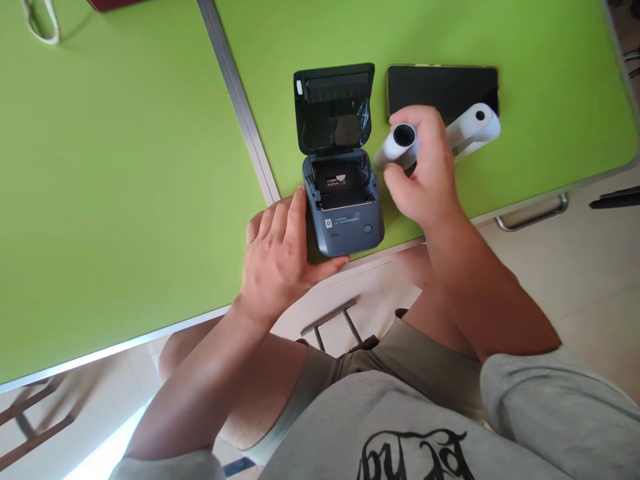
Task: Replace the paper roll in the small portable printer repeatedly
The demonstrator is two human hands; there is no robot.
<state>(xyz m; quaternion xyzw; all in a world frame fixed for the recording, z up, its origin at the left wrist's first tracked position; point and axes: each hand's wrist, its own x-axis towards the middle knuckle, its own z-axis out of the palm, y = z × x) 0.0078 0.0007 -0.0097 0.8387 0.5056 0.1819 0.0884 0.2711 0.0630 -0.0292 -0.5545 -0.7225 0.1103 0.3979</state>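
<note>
A dark blue-grey label printer stands near the table's front edge, its black lid raised and the paper bay exposed. My left hand braces it, fingers along its left side and thumb across its front. To the right of the printer, my right hand grips a white paper roll with a wide dark core, pinched between thumb and fingers. A second white paper roll with a smaller core hole lies just beyond that hand, close to the phone.
A black phone lies flat behind the rolls on the green table. A metal seam strip crosses the tabletop left of the printer. A white cord loop is at the far left, and a metal handle juts from the front edge.
</note>
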